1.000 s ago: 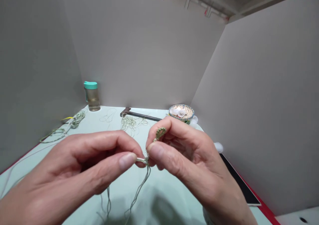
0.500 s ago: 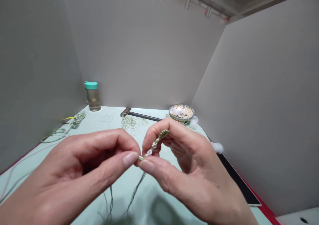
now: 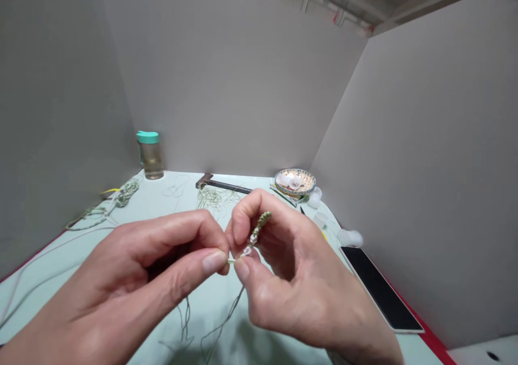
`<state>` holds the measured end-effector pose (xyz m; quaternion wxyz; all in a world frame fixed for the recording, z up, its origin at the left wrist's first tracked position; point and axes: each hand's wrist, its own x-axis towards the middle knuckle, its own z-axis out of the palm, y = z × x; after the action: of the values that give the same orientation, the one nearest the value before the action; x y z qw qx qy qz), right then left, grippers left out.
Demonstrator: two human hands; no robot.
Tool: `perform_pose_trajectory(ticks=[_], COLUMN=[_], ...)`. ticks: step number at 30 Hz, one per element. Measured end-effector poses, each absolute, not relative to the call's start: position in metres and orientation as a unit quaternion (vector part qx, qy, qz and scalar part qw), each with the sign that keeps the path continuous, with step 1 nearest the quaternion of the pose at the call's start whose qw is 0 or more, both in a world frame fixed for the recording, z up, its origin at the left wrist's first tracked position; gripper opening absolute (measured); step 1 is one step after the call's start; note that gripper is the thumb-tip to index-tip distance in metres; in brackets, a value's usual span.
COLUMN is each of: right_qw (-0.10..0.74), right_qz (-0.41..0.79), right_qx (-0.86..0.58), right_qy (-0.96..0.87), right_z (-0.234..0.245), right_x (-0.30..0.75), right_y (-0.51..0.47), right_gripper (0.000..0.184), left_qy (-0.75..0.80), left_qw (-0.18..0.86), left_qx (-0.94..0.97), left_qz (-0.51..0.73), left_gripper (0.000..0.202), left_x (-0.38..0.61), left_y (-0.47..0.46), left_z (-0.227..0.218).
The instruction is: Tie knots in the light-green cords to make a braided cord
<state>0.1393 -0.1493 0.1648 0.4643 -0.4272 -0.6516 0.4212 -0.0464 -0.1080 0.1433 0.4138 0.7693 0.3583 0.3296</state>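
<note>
A short green-and-white braided cord (image 3: 258,230) with pale knots or beads along it rises between my hands, above the table. My right hand (image 3: 295,279) is closed in a pinch at its lower end, thumb against the fingers. Close beside it, my left hand (image 3: 162,273) pinches the thin pale strands that come out of the braid. Loose green-grey threads (image 3: 231,311) hang below my hands toward the tabletop. The exact spot gripped is partly hidden by my fingertips.
On the pale table (image 3: 178,200) a hammer (image 3: 226,186) lies behind tangled thread (image 3: 210,197). A bottle with a turquoise lid (image 3: 151,157) and a green cord bundle (image 3: 126,194) are at left. At right are a patterned bowl (image 3: 294,181), small clear containers (image 3: 351,239) and a black tablet (image 3: 382,289).
My right hand has shifted slightly and turned, so the braid stands more upright. A little more strand shows between my fingertips. More of the tablet and right-side items is visible.
</note>
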Motion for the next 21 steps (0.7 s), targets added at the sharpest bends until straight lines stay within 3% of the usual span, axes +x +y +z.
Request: perform_pose_trajectory(ticks=[7, 11, 15, 21], right_qw=[0.459, 0.441, 0.434, 0.465], right_qz=[0.511, 0.545, 0.506, 0.447], right_qx=[-0.366, -0.331, -0.347, -0.358], right_qy=[-0.628, -0.632, -0.660, -0.675], right_z=[0.161, 0.166, 0.172, 0.177], right_x=[0.143, 0.153, 0.161, 0.162], right_y=[-0.139, -0.139, -0.143, -0.149], right_gripper=[0.021, 0.020, 0.009, 0.008], left_qy=[0.353, 0.380, 0.390, 0.358], left_qw=[0.498, 0.449, 0.412, 0.392], left_qx=[0.715, 0.727, 0.745, 0.776], left_qz=[0.340, 0.355, 0.350, 0.340], left_gripper=[0.028, 0.035, 0.032, 0.020], left_x=[-0.042, -0.037, -0.035, -0.035], left_y=[-0.109, -0.111, -0.111, -0.113], left_z=[0.149, 0.159, 0.164, 0.167])
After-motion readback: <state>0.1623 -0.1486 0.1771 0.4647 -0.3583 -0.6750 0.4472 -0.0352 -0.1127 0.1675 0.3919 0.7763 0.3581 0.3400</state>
